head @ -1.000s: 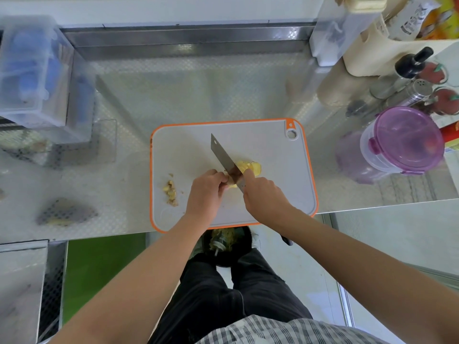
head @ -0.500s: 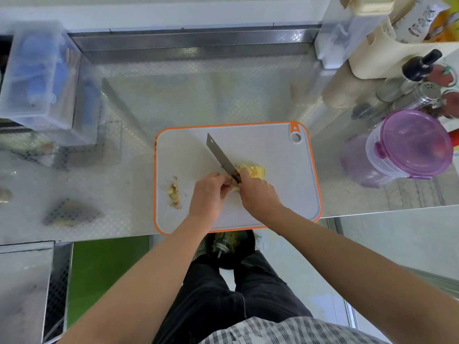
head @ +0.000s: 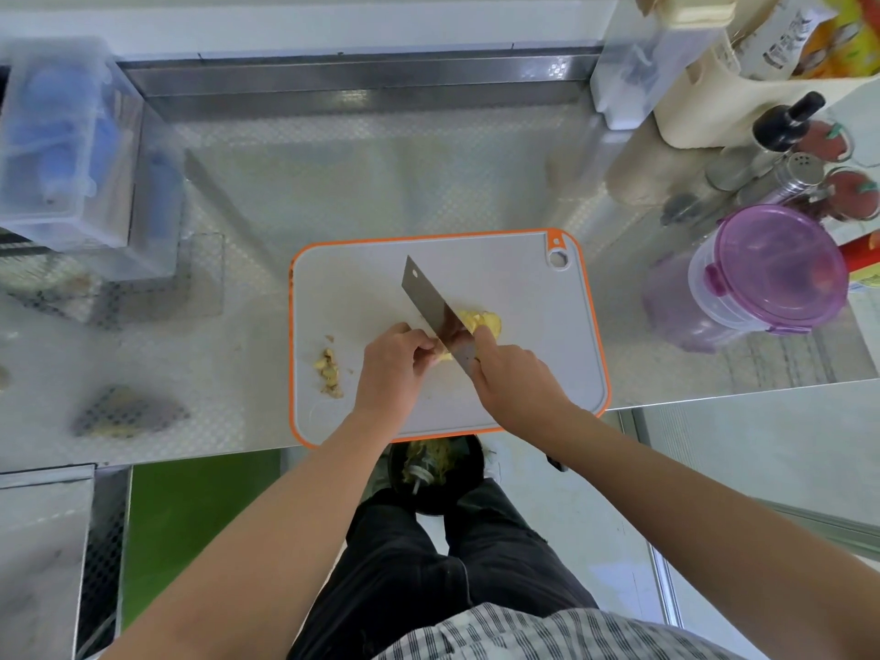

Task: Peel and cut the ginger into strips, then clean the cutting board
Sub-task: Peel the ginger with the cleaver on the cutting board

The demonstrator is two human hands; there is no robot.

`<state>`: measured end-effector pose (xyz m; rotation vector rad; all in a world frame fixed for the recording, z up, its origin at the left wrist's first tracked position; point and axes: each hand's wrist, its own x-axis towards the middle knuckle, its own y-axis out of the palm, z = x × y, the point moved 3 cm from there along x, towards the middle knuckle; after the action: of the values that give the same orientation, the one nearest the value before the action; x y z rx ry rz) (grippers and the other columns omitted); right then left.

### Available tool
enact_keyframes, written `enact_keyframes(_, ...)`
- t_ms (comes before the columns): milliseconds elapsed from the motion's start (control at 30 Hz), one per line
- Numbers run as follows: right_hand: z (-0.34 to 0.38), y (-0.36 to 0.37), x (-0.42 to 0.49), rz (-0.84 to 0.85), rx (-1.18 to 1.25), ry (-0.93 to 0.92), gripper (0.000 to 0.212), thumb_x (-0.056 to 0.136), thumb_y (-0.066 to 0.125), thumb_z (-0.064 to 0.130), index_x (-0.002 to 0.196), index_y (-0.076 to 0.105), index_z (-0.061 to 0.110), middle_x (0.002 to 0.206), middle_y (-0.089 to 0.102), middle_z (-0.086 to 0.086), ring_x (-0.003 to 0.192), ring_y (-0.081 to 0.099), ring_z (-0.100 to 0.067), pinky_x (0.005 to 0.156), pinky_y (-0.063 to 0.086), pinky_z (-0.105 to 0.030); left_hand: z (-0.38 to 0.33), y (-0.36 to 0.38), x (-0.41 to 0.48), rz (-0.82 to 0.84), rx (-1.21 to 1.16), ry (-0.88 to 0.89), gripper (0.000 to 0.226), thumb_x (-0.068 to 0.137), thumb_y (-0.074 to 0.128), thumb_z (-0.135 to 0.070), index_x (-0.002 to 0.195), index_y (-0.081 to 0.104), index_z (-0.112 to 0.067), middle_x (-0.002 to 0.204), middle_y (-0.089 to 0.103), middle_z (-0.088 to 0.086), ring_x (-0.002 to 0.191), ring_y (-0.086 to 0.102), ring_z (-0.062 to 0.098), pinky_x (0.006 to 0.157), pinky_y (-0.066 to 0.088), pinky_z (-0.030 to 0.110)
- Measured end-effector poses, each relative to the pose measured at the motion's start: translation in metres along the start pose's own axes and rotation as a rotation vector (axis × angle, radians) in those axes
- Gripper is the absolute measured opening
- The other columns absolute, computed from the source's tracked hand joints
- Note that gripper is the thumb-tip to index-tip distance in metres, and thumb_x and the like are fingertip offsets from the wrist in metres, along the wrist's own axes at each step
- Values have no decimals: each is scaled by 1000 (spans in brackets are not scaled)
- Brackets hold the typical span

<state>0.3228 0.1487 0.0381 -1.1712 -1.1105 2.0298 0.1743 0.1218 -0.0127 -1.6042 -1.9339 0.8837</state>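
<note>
A grey cutting board (head: 524,288) with an orange rim lies on the steel counter. My right hand (head: 512,373) grips the handle of a cleaver (head: 431,304), its blade angled up and to the left over the board. Cut yellow ginger slices (head: 483,321) lie just right of the blade. My left hand (head: 393,366) holds the remaining ginger piece (head: 444,357) against the blade with curled fingers; most of that piece is hidden. A small heap of ginger peelings (head: 328,369) sits near the board's left edge.
A purple-lidded tub (head: 771,273) stands right of the board, with bottles and shakers (head: 785,150) behind it. A clear box (head: 62,150) sits at far left. A dark bin with scraps (head: 435,469) is below the counter edge. A grey lump (head: 126,412) lies at left.
The cleaver has shifted slightly left along the ginger while both hands keep their holds. More slices lie to the right of the blade.
</note>
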Motion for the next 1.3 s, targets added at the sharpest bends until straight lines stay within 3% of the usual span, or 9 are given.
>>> enact_keyframes(167,1,1,-1,12,-32,28,24,98,35,11,121,32,8,62,38,0,51,35,-17,44,21,-29,-1,0,1,3,28,19,9,75,78,-2,83,75,-6,77,68,7,65,64,23,65,52,26)
enact_keyframes(367,8,5,10,17,-31,77,23,93,37,3,115,34,8,62,36,-1,51,33,-16,45,21,-28,-4,0,3,4,51,65,8,73,78,0,79,75,-5,72,67,9,59,63,27,59,55,34)
enact_keyframes(467,10,11,24,24,20,88,21,94,37,4,115,35,8,64,33,1,57,37,-21,53,29,-32,-1,2,3,11,38,78,9,73,78,1,78,74,-6,71,66,8,59,63,26,57,55,37)
enact_keyframes(633,0,28,27,44,85,85,16,100,35,18,114,33,9,79,55,-12,68,53,-34,60,42,-40,0,1,2,25,37,82,9,75,78,-3,81,73,-8,73,64,4,61,61,23,59,53,33)
enact_keyframes(867,-1,28,26,21,42,61,15,101,34,18,113,35,9,74,49,-8,64,49,-31,57,39,-37,3,4,-6,23,25,-7,22,76,78,-11,92,63,-11,88,64,-1,73,59,14,68,36,16)
enact_keyframes(1067,-3,18,13,-2,76,51,26,102,31,23,122,34,7,76,47,-8,65,44,-31,59,34,-35,0,3,-13,-69,-7,-24,24,73,79,-2,91,65,-9,88,60,3,72,58,13,70,55,29)
enact_keyframes(1200,-3,19,5,-4,68,44,29,102,30,21,128,31,7,79,53,-9,65,45,-29,59,33,-35,0,5,-19,-89,-59,-93,19,74,80,-12,88,68,-11,89,57,-1,69,54,7,66,45,17)
enact_keyframes(1300,-2,21,3,-2,66,45,25,102,31,19,124,33,7,77,51,-9,64,44,-29,58,33,-35,2,5,-21,-90,-169,-158,8,82,75,-17,86,70,-13,85,62,0,70,58,6,68,52,19)
